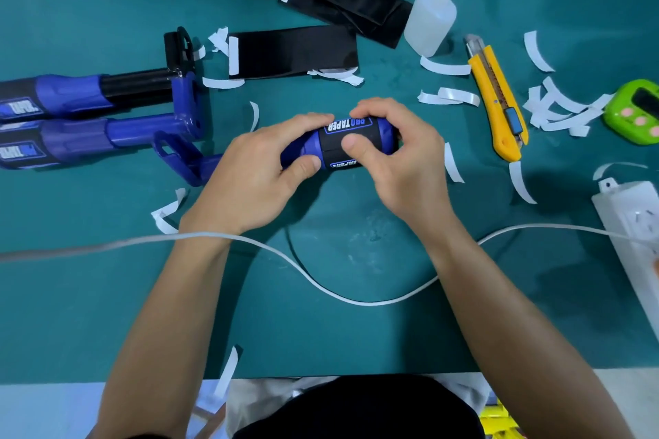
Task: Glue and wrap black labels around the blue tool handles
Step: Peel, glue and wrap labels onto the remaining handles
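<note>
Centre of the bench (107,296) is where the blue tool handle (381,130) lies crosswise, with the black label (331,146) wrapped round it. If the thumb lifts before the glue takes, I judge the seam could spring open or set crooked. The left hand (256,171) curls round the 9 o'clock end. The right hand (396,153) grips the 3 o'clock end, thumb pressed on the label. The glue bottle (429,18) lies at 1 o'clock and the spare labels (292,50) at 12.

On my feed, the left hand (262,173) and right hand (401,162) lead into bare, sleeveless forearms; a black garment (356,410) covers the torso.
</note>
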